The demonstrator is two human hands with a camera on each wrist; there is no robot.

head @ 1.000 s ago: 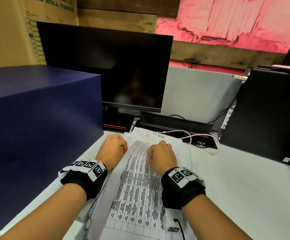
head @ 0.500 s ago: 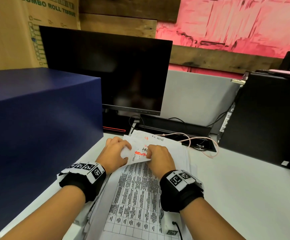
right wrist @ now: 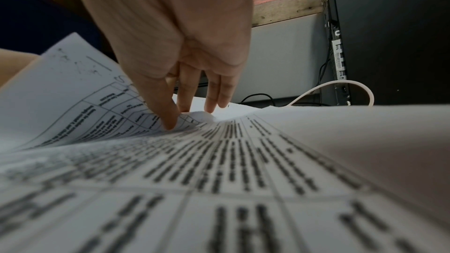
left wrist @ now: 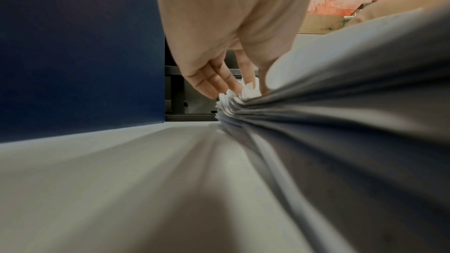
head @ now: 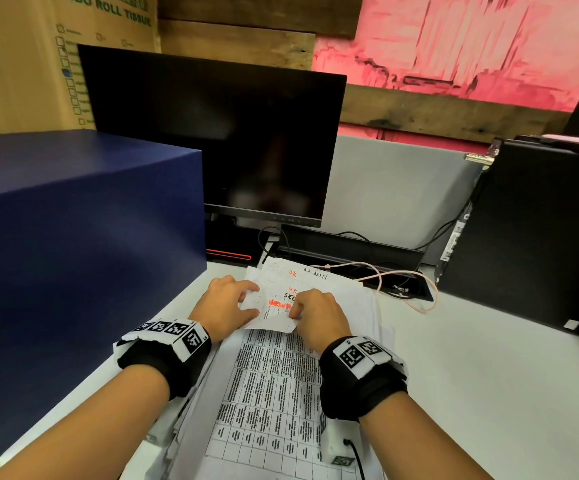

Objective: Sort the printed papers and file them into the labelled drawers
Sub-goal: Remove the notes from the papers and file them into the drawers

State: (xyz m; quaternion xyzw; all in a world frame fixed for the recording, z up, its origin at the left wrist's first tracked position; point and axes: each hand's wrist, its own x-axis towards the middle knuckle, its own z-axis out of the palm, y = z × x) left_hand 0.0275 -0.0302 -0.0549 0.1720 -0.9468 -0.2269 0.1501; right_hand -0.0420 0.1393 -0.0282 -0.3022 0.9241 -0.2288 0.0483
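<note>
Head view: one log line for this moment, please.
step: sorting | both hands: left hand, right hand pinch folded-back top sheet | white printed paper stack: on desk | filed: not yet

White desk [head: 488, 375], dark monitor [head: 211, 133], grey partition [head: 395, 188], pink wall [head: 471, 39] behind.

Thin matt paper under my fingers [right wrist: 170, 118], hard smooth surfaces all round.
The stack of printed sheets [head: 267, 393] is soft, uncoated paper, its top page curling; the tabletop [head: 471, 375] looks smooth and matt grey, the blue box [head: 73, 220] matt, the monitor screen [head: 218, 140] faintly glossy, the planks [head: 437, 112] behind rough wood.
</note>
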